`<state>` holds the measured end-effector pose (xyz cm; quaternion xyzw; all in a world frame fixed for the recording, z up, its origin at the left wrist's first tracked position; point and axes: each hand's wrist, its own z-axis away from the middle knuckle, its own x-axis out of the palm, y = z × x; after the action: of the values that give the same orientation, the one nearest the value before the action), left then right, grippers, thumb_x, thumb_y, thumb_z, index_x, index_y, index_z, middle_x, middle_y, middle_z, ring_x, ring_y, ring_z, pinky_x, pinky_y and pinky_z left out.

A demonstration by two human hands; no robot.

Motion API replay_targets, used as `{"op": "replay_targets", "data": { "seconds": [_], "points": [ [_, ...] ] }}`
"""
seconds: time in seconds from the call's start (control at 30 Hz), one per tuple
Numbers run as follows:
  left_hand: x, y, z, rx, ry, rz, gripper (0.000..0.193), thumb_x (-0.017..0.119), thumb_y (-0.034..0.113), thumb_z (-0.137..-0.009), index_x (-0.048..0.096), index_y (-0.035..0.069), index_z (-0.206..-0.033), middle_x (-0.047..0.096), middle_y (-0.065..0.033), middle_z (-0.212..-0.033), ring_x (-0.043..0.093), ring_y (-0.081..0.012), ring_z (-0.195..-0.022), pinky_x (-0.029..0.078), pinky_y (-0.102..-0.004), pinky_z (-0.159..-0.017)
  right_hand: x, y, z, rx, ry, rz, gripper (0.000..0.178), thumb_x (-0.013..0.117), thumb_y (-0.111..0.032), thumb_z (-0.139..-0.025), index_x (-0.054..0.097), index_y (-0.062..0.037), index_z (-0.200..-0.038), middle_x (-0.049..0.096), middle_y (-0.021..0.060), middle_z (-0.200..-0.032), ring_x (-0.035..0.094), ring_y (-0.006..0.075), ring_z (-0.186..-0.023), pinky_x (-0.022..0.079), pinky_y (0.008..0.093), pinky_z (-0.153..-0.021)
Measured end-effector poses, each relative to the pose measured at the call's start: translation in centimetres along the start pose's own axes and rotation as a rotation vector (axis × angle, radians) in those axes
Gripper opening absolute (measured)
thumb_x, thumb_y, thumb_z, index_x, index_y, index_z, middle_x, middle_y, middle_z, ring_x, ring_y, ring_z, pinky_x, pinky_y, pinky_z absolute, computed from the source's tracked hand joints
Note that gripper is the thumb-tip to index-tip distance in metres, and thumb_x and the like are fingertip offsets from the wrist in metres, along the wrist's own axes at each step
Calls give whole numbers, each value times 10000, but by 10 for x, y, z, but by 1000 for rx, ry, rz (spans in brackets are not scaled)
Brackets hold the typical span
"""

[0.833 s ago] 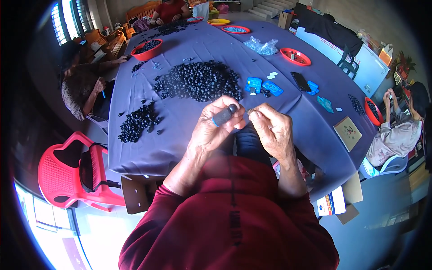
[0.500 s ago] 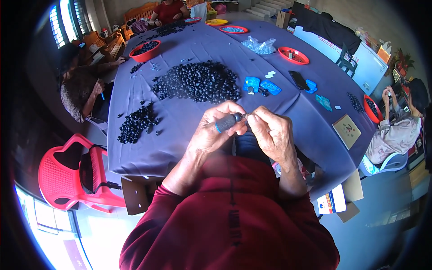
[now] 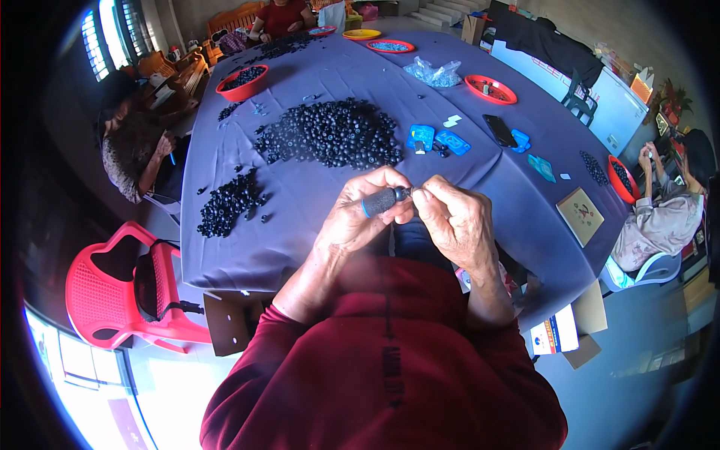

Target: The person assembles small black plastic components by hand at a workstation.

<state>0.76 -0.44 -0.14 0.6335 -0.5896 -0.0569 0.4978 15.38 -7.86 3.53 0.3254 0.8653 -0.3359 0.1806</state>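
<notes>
One finger cot (image 3: 379,202), one phone (image 3: 499,130), one yellow dish (image 3: 363,35) and five red dishes (image 3: 245,91) show. Three co-workers (image 3: 124,156) are present.

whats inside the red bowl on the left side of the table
The red bowl holds many small black pieces. They hide its bottom, so anything beneath can't be seen.

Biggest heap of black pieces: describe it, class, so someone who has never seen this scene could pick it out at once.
Start from the purple-covered table. Just beyond the person's left hand, left of the blue flat items, lies a broad heap of small, rounded black pieces. It looks far bigger than the small heap nearer the pink chair.
</notes>
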Motion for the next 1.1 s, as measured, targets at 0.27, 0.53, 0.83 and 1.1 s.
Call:
{"op": "replay_targets", "data": {
  "seconds": [0.27,0.53,0.83,1.1],
  "points": [
    [-2,-7,-1,46,-61,81,460,693,302,-697,496,-51,-915,442,-30,-709,404,-71,-599,376,-247,-601,2,2,2,-21,-10,7,171,523,-100,-866,524,2,-729,601,84,-620,612,171,-550,443,257,-496],
    [6,-4,2,-17,29,139,457,700,272,-702,475,-75,-896,441,-28,-707,397,-66,-590,377,-238,-579,4,0,5,-54,-5,27,202,521,-129,-875,507,-8,-714,626,84,-639,654,180,-633,477,258,-526],
    [-4,-12,3,-25,-62,283,521,714,321,-711,498,-74,-972,496,-42,-780,416,-63,-614,397,-265,-625,1,-3,3,-30,-34,60,197,541,-137,-862,499,-15,-713,603,119,-631,645,235,-619,467,296,-500],
    [1,-3,1,30,-74,204,317,619,192,-799,492,-81,-897,472,-58,-788,380,-59,-623,346,-224,-574,2,-3,0,-128,-24,-13,173,568,-118,-835,509,-20,-704,520,111,-556,552,263,-473,404,324,-435]
  ]
}}
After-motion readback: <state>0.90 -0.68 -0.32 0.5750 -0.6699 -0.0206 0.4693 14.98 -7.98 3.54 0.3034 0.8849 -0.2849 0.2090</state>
